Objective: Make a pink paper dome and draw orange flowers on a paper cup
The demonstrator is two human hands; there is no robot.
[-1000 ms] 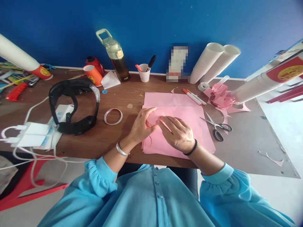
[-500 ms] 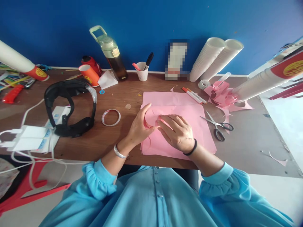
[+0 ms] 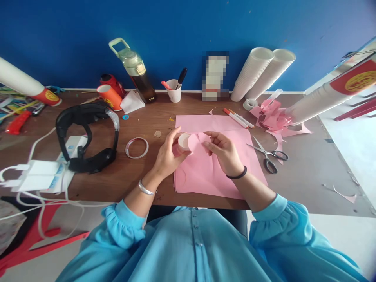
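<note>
My left hand is wrapped around a paper cup, whose round white end faces up. The hand hides most of the cup's side. Between the thumb and fingers of my right hand is a round pink paper cutout. Its left edge overlaps the cup's white end in this view. Both hands are above a stack of pink paper sheets. Right of the stack lie scissors with black handles, their blades apart.
Two markers rest on the stack's far right corner. Crumpled pink scraps and stacked white cups stand farther right. At left are a tape roll, a black headset strap and a power strip. A bottle stands behind.
My right hand has drawn the pink circle to the right off the cup, uncovering its white end. The left hand keeps its hold on the cup.
</note>
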